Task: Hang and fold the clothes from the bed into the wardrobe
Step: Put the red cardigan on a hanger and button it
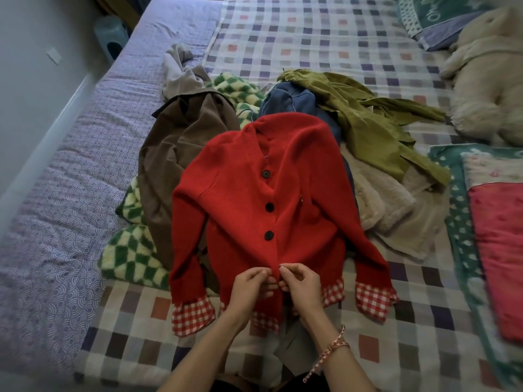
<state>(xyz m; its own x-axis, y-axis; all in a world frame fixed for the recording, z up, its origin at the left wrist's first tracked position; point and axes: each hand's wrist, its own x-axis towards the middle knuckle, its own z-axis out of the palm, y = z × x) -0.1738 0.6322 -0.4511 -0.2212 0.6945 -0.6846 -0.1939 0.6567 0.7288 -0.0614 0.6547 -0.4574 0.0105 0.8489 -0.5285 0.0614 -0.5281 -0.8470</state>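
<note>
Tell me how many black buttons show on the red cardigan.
3, down the front of the red knitted cardigan: a top round black button, a middle button, a lower button. The left hand and right hand pinch the front edge below them, so another may be hidden.

Cream plush toy (486, 80) far right, teal pillow (441, 18) behind it, pink-and-teal quilt (498, 250) right edge, teal stool (110, 38) top left.
</note>
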